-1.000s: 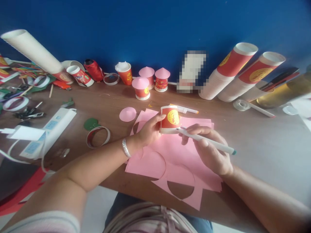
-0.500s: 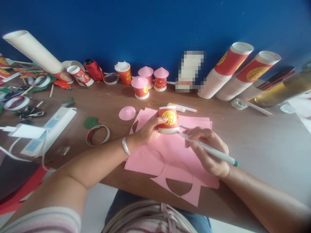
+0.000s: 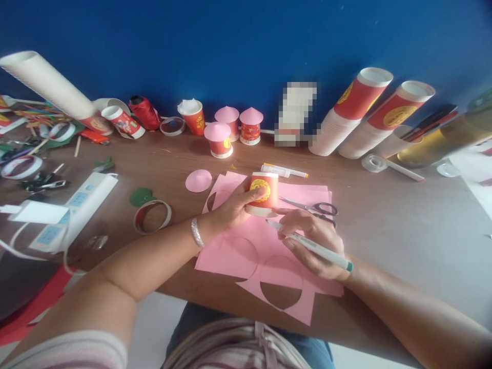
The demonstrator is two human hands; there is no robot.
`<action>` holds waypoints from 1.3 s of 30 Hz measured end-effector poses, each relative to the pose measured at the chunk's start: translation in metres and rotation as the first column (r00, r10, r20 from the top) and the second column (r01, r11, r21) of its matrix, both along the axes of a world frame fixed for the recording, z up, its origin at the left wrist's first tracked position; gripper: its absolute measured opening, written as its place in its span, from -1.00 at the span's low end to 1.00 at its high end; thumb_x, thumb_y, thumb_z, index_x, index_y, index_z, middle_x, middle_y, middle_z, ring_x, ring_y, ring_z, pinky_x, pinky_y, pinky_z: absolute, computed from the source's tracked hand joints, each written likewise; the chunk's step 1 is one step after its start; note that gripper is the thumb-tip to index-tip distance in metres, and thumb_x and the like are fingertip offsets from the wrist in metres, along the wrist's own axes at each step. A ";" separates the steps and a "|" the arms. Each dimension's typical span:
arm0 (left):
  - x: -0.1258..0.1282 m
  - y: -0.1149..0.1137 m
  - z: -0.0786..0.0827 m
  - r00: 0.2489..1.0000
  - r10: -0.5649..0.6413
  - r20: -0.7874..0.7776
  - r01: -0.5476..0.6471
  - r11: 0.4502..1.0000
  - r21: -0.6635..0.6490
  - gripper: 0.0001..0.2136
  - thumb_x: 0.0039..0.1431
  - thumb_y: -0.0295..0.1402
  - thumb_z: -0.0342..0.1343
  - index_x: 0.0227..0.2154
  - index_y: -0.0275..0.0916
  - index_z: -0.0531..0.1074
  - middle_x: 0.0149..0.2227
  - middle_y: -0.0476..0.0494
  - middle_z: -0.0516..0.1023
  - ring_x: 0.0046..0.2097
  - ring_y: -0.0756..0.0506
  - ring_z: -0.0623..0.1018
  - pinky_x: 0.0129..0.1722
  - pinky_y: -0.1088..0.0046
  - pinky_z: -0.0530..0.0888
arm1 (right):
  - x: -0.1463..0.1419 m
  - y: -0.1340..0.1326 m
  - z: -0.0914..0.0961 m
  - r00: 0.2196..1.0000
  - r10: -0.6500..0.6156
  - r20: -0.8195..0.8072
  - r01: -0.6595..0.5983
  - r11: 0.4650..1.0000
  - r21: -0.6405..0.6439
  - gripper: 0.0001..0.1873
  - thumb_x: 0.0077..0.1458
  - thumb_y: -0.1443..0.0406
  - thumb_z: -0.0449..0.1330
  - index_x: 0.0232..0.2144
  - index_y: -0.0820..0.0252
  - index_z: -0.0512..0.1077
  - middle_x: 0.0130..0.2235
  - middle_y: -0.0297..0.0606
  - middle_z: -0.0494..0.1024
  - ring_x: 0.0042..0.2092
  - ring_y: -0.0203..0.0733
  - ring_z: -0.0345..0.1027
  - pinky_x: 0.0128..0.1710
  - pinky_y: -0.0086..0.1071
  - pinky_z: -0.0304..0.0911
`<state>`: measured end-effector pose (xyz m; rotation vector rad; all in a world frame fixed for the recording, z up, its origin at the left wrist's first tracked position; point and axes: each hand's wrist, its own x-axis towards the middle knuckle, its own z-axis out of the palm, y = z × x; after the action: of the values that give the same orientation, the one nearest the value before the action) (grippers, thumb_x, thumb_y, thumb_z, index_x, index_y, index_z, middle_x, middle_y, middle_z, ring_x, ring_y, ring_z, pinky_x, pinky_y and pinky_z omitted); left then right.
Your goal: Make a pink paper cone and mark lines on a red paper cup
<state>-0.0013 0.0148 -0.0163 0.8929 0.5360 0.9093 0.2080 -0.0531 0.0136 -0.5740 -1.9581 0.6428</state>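
Note:
My left hand (image 3: 234,207) grips a small red paper cup (image 3: 262,193) with a yellow emblem, held upside down on the pink paper sheets (image 3: 246,251). My right hand (image 3: 313,243) holds a white marker pen (image 3: 311,246) with a teal end, its tip just below the cup's rim. The pink paper has round holes cut out of it. Scissors (image 3: 313,207) lie on the pink paper just behind my right hand.
A pink paper disc (image 3: 198,180), a tape ring (image 3: 152,216) and a white power strip (image 3: 77,205) lie to the left. Small cups with pink cone lids (image 3: 230,130) stand by the blue wall. Stacks of paper cups (image 3: 353,110) lie at the right. Another marker (image 3: 284,170) lies behind the cup.
My right hand drew the marker back toward me and to the left around the cup, uncovering the scissors. The cup turned slightly in my left hand.

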 end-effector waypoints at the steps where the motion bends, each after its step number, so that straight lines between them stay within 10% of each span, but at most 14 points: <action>1: 0.000 0.002 -0.002 1.000 -0.004 0.025 0.004 1.000 -0.018 -0.69 0.26 -0.13 0.34 -0.09 -0.23 0.53 -0.15 -0.15 0.60 -0.10 -0.14 0.59 -0.04 0.31 0.52 | 0.001 0.000 0.001 1.000 -0.018 -0.005 0.018 1.000 0.004 -0.77 0.27 0.43 0.24 -0.04 0.10 0.47 -0.26 -0.28 0.63 -0.20 -0.12 0.61 0.04 -0.02 0.62; 11: -0.001 0.001 0.000 0.997 -0.080 0.007 0.080 0.995 0.057 -0.65 0.32 -0.07 0.29 -0.07 -0.26 0.54 -0.18 -0.20 0.61 -0.16 -0.14 0.63 -0.13 0.34 0.57 | 0.000 0.005 -0.001 0.999 -0.037 0.012 0.037 0.999 0.025 -0.76 0.28 0.44 0.22 -0.04 0.09 0.45 -0.26 -0.34 0.62 -0.26 -0.20 0.58 0.20 0.06 0.56; 21: -0.003 0.006 -0.008 0.999 -0.048 -0.004 0.048 0.998 -0.029 -0.62 0.24 -0.15 0.31 0.03 -0.26 0.56 -0.03 -0.28 0.59 -0.01 -0.21 0.59 -0.06 0.29 0.57 | 0.007 -0.002 0.004 0.959 -0.259 0.112 0.255 0.966 0.051 -0.81 0.28 0.44 0.20 -0.10 0.09 0.41 -0.26 -0.26 0.63 -0.28 -0.18 0.60 -0.30 -0.32 0.53; 39: -0.001 0.006 0.005 0.993 -0.099 -0.058 0.104 0.990 0.094 -0.68 0.18 -0.17 0.27 -0.11 -0.28 0.50 -0.20 -0.20 0.52 -0.21 -0.12 0.52 -0.23 0.37 0.48 | 0.003 0.000 0.002 0.954 -0.269 0.134 0.251 0.958 0.139 -0.79 0.24 0.46 0.21 -0.17 0.04 0.38 -0.37 -0.36 0.60 -0.39 -0.22 0.56 -0.43 -0.37 0.48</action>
<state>-0.0021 0.0205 -0.0112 1.0261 0.4907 0.8260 0.2114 -0.0527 0.0155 -0.8087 -2.0001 0.3212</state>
